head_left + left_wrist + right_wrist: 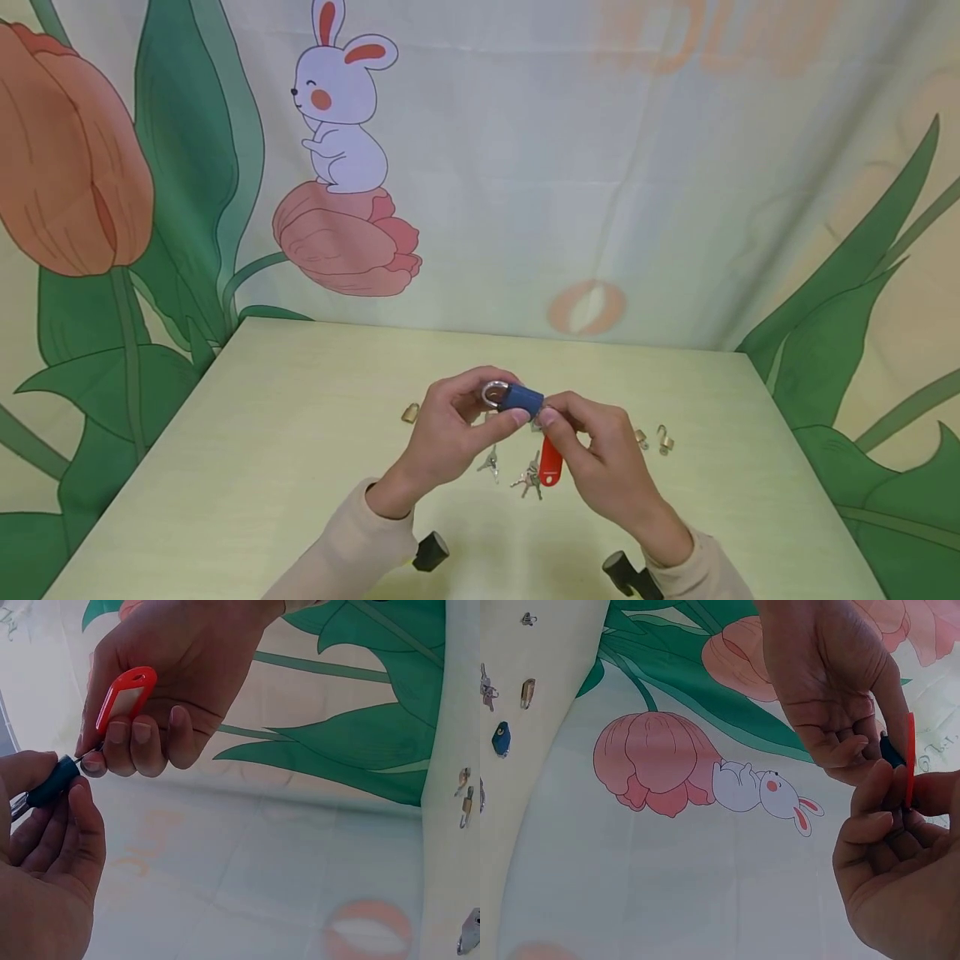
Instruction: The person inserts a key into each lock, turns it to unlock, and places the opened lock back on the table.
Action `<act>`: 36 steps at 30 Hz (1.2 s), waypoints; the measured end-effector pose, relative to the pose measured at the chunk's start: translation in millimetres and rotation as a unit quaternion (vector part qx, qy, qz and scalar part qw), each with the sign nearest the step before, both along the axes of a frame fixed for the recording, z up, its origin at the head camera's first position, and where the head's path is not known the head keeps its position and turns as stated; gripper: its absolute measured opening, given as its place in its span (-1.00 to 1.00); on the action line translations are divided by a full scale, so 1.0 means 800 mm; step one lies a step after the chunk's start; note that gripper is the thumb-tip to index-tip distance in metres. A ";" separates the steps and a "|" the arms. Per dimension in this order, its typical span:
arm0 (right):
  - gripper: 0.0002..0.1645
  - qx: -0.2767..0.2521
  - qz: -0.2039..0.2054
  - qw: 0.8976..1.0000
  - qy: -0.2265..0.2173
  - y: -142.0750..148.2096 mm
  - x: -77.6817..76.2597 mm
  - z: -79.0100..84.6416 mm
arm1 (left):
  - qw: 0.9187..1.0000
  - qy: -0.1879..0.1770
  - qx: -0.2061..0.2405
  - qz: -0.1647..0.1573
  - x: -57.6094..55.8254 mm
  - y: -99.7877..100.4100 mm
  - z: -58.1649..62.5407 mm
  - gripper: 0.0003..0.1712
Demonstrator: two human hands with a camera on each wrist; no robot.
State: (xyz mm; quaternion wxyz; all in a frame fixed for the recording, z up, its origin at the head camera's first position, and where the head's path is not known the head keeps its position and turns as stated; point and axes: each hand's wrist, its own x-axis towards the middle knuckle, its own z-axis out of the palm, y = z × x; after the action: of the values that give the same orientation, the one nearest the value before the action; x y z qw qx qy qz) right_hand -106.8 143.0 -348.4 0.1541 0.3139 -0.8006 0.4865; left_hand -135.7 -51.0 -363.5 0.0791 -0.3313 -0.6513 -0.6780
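A blue padlock (522,401) with a silver shackle is gripped between the thumb and fingers of my left hand (447,429), above the table. Its shackle points left and its bottom end faces my right hand (611,454). That hand pinches a key, mostly hidden by the fingertips; in the left wrist view the thin metal shaft meets the padlock's (52,782) bottom end. From the key a red key tag (551,462) with a pale label hangs below the right fingers. In the right wrist view this tag (910,761) is edge-on and partly covers the padlock.
On the table (315,400) lie a bunch of keys (529,477), more small keys (490,463), a brass padlock (410,412) at left and brass padlocks (664,440) at right. Another blue padlock (502,739) lies there too. A printed curtain (487,208) hangs behind.
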 end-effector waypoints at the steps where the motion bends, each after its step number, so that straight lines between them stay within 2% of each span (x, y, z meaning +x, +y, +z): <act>1: -0.81 -0.004 0.003 1.000 -0.006 0.000 0.000 0.000 | 1.000 0.002 0.000 -0.001 0.000 0.000 0.000 -0.72; 10: -0.81 -0.035 0.032 0.997 -0.060 0.001 0.000 0.001 | 1.000 0.016 -0.005 -0.004 0.001 -0.001 0.002 -0.76; 18: -0.78 -0.070 0.058 0.989 -0.119 0.002 0.000 0.002 | 0.999 0.034 -0.014 -0.006 -0.001 -0.001 0.000 -0.78; 21: -0.76 -0.090 0.073 0.982 -0.151 0.002 0.000 0.003 | 0.999 0.041 -0.014 -0.008 -0.002 -0.001 -0.001 -0.79; 26: -0.69 -0.124 0.106 0.963 -0.216 0.003 0.001 0.003 | 0.999 0.042 -0.012 -0.011 -0.001 -0.002 -0.003 -0.80; 29: -0.67 -0.138 0.115 0.957 -0.228 0.002 0.000 0.001 | 0.999 0.041 -0.009 -0.009 -0.002 -0.002 -0.004 -0.79; 32: -0.68 -0.141 0.107 0.959 -0.222 -0.001 0.000 -0.002 | 0.999 0.036 -0.004 -0.005 -0.002 -0.001 -0.005 -0.78; 36: -0.75 -0.119 0.079 0.974 -0.177 -0.004 0.000 -0.007 | 1.000 0.025 0.003 0.005 0.000 0.000 -0.006 -0.77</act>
State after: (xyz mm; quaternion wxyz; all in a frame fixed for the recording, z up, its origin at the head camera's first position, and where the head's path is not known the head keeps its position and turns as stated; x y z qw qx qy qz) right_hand -107.1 140.0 -353.8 0.0070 0.2646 -0.7240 0.6370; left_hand -135.7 -51.2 -368.0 0.0993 -0.3447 -0.6485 -0.6714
